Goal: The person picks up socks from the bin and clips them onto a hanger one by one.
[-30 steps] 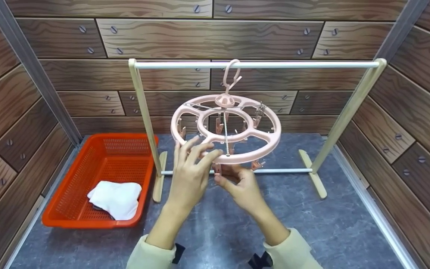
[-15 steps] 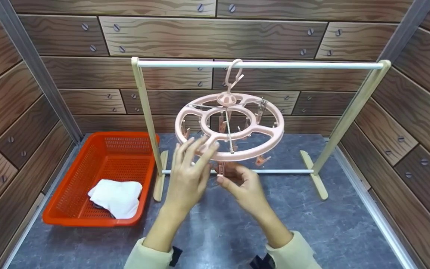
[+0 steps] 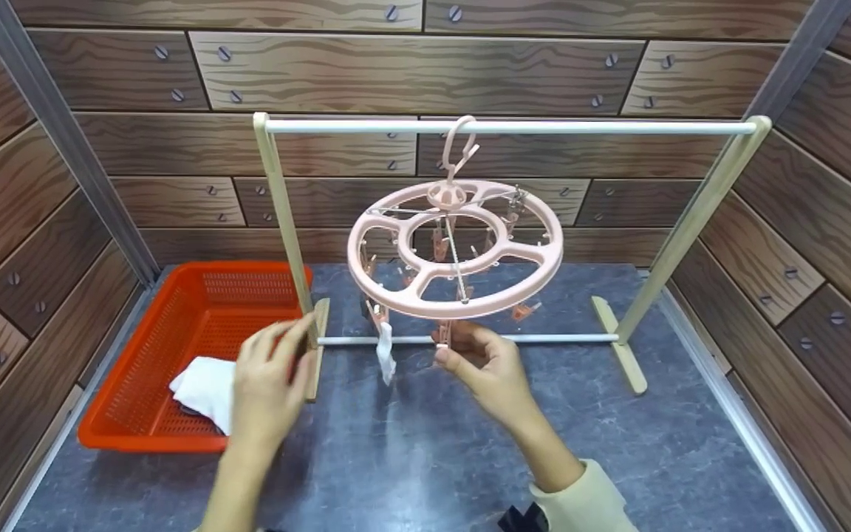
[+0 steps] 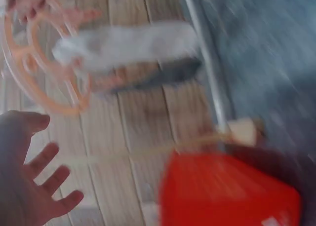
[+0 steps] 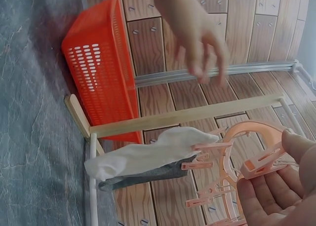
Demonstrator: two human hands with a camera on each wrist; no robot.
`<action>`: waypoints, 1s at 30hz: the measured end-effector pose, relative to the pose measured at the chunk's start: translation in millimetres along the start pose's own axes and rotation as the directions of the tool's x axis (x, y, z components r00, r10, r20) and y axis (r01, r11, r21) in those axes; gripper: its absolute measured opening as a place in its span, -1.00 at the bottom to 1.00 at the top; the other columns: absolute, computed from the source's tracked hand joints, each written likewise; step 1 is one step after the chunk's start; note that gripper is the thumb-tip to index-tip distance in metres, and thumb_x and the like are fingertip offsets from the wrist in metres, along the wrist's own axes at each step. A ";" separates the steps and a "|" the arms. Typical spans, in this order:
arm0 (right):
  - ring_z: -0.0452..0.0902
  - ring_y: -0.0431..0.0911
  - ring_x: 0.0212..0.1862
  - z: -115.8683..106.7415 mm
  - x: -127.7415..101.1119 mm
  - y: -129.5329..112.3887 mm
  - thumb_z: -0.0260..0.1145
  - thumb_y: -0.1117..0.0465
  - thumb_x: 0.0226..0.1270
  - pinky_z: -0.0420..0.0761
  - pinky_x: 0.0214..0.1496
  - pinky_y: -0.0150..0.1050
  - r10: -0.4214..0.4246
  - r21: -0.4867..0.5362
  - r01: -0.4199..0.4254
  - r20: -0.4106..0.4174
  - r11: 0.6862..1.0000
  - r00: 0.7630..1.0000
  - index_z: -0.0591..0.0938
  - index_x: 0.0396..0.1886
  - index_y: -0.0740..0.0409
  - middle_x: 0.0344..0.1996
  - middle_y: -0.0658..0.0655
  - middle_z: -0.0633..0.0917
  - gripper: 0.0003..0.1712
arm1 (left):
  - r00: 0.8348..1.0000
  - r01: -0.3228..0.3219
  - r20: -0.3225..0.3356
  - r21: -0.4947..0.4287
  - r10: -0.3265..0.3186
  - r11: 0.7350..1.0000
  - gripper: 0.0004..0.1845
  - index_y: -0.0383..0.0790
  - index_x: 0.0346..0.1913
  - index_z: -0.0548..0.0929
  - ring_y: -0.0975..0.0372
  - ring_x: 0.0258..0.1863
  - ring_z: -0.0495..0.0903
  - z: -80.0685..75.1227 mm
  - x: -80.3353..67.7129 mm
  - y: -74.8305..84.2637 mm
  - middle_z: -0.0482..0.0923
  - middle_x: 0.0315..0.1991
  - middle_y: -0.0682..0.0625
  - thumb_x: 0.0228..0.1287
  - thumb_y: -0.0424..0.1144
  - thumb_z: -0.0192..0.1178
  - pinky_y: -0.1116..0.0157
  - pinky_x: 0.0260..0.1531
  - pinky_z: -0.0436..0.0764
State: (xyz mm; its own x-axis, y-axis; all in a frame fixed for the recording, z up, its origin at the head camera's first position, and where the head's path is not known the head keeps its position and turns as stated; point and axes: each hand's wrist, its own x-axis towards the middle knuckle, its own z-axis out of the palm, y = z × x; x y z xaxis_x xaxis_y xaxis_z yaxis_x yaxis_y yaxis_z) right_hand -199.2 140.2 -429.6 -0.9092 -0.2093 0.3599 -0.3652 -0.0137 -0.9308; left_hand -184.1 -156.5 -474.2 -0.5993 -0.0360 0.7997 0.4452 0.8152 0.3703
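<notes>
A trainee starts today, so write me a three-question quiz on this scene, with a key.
1. Which hand holds a clip on the pink hanger: left or right?
2. True or false: no cloth hangs from the pink hanger.
3. Fill in the color: the topmost cloth in the red basket is ____.

Key:
1. The right hand.
2. False; a hanging white cloth shows in the right wrist view.
3. White.

Evenly lit in head view, with glare on floor [image 3: 412, 465]. Motion-blurred throughout left wrist view; in right, mainly at left hand [image 5: 200, 41].
</notes>
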 end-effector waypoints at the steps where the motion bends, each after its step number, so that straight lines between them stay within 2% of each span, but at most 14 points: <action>1: 0.72 -0.05 -0.22 -0.1 0.2 -0.4 0.42 0.38 0.24 0.73 -0.12 -0.14 0.003 -0.001 -0.003 0.000 1.000 1.000 0.64 0.01 0.42 -0.16 0.32 0.74 -0.65 | 1.000 0.020 0.010 0.016 -0.020 1.000 -0.40 0.03 0.27 0.61 -0.10 0.06 0.52 -4.6 -5.6 -7.9 0.62 0.04 -0.12 0.11 -0.36 0.40 -0.03 0.11 0.44; 5: 0.72 -0.05 -0.23 -0.8 2.1 -1.1 0.41 0.41 0.23 0.73 -0.12 -0.15 0.005 -0.012 -0.005 -0.003 1.000 1.000 0.64 0.00 0.43 -0.18 0.32 0.74 -0.66 | 0.992 0.118 0.041 0.078 -0.121 0.990 -0.42 -0.01 0.26 0.62 -0.16 -0.02 0.53 -20.8 -26.2 -35.7 0.62 -0.01 -0.18 0.11 -0.35 0.40 -0.09 0.01 0.47; 8: 0.72 -0.04 -0.21 -1.5 3.5 -0.4 0.41 0.41 0.23 0.72 -0.11 -0.14 0.000 -0.014 -0.001 0.000 1.000 1.000 0.64 0.01 0.43 -0.17 0.32 0.74 -0.65 | 0.974 0.211 0.053 0.123 -0.219 0.970 -0.42 -0.02 0.24 0.62 -0.22 -0.05 0.51 -30.0 -37.1 -51.5 0.60 -0.03 -0.23 0.10 -0.36 0.40 -0.17 -0.07 0.48; 10: 0.72 0.01 -0.20 -2.0 3.6 0.3 0.41 0.42 0.23 0.72 -0.10 -0.14 -0.004 -0.011 0.004 -0.002 1.000 1.000 0.64 0.01 0.43 -0.16 0.32 0.74 -0.65 | 0.952 0.278 0.087 0.160 -0.294 0.947 -0.43 -0.03 0.25 0.60 -0.25 -0.03 0.49 -34.9 -42.0 -59.3 0.57 0.00 -0.25 0.11 -0.35 0.38 -0.22 -0.11 0.48; 12: 0.72 0.07 -0.17 -2.6 2.9 1.2 0.41 0.42 0.23 0.72 -0.09 -0.14 -0.010 -0.009 0.010 -0.006 1.000 1.000 0.64 0.02 0.43 -0.14 0.31 0.74 -0.65 | 0.917 0.337 0.155 0.195 -0.368 0.921 -0.43 -0.01 0.29 0.57 -0.27 0.03 0.47 -38.8 -45.4 -64.8 0.54 0.06 -0.26 0.16 -0.30 0.36 -0.28 -0.14 0.49; 14: 0.71 0.14 -0.15 -3.0 1.9 2.0 0.41 0.43 0.22 0.72 -0.08 -0.13 -0.014 -0.006 0.014 -0.010 1.000 1.000 0.64 0.02 0.43 -0.14 0.32 0.74 -0.65 | 0.869 0.381 0.241 0.230 -0.432 0.895 -0.42 0.01 0.34 0.52 -0.30 0.10 0.43 -41.9 -47.7 -69.1 0.48 0.15 -0.29 0.22 -0.25 0.32 -0.34 -0.12 0.48; 17: 0.71 0.19 -0.12 -3.2 0.7 2.7 0.42 0.41 0.22 0.72 -0.07 -0.13 -0.011 -0.008 0.011 -0.011 1.000 1.000 0.63 0.03 0.44 -0.13 0.31 0.74 -0.63 | 0.787 0.424 0.358 0.277 -0.502 0.862 -0.40 0.00 0.41 0.44 -0.34 0.21 0.35 -45.3 -49.3 -74.0 0.38 0.27 -0.33 0.30 -0.19 0.26 -0.42 -0.06 0.44; 23: 0.70 0.24 -0.11 -2.4 -0.6 0.9 0.44 0.39 0.20 0.72 -0.07 -0.13 0.009 -0.008 -0.009 -0.017 1.000 1.000 0.64 0.03 0.42 -0.13 0.32 0.74 -0.61 | 0.629 0.470 0.507 0.356 -0.589 0.808 -0.39 -0.04 0.44 0.39 -0.43 0.31 0.20 -46.4 -44.7 -80.9 0.19 0.38 -0.46 0.35 -0.07 0.19 -0.49 0.02 0.33; 26: 0.70 0.20 -0.12 -2.7 -1.5 -0.5 0.44 0.39 0.20 0.72 -0.07 -0.13 0.017 -0.003 -0.017 -0.024 1.000 1.000 0.64 0.02 0.43 -0.13 0.33 0.74 -0.62 | 0.534 0.465 0.578 0.409 -0.617 0.785 -0.36 -0.07 0.43 0.38 -0.47 0.30 0.20 -44.0 -39.8 -83.2 0.16 0.36 -0.55 0.34 0.03 0.19 -0.51 0.03 0.30; 30: 0.72 0.07 -0.14 -3.2 -2.0 -0.9 0.43 0.38 0.21 0.71 -0.06 -0.13 0.024 -0.013 -0.024 -0.017 1.000 1.000 0.62 0.03 0.44 -0.13 0.33 0.73 -0.60 | 0.398 0.451 0.646 0.481 -0.652 0.752 -0.31 -0.11 0.43 0.38 -0.47 0.22 0.30 -41.4 -33.6 -86.0 0.24 0.28 -0.62 0.33 0.13 0.16 -0.48 0.03 0.32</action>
State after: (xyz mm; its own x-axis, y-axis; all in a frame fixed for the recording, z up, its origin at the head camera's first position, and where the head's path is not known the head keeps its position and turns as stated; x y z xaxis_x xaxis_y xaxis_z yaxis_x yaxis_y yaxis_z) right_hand -197.7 143.8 -429.3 -0.9211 -0.1925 0.3384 -0.3455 0.0038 -0.9384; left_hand -174.7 -249.3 -513.3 -0.9582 -0.1721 -0.2285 -0.2553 0.8748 0.4118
